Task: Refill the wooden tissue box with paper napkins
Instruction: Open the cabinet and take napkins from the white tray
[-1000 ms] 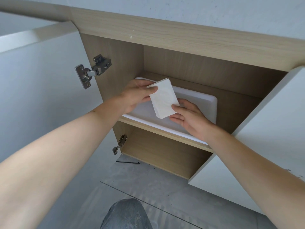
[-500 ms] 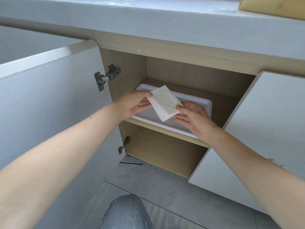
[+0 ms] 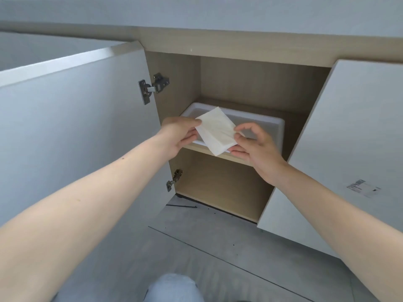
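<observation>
A white stack of paper napkins (image 3: 218, 131) is held between both hands, just above the front edge of a white tray (image 3: 268, 123) on the cupboard's upper shelf. My left hand (image 3: 178, 136) pinches the stack's left edge. My right hand (image 3: 255, 147) grips its right end with thumb and fingers. The stack lies flat, tilted a little. No wooden tissue box is in view.
The cupboard stands open under a grey counter (image 3: 218, 14). Its left door (image 3: 76, 127) swings wide on metal hinges (image 3: 152, 88); the right door (image 3: 349, 149) is also open. The lower shelf (image 3: 222, 188) is bare. My knee (image 3: 174, 288) shows over the grey floor.
The napkin stack has come up and out of the tray toward me, turning flatter. The view has pulled back from the cupboard, so the doors and floor show more.
</observation>
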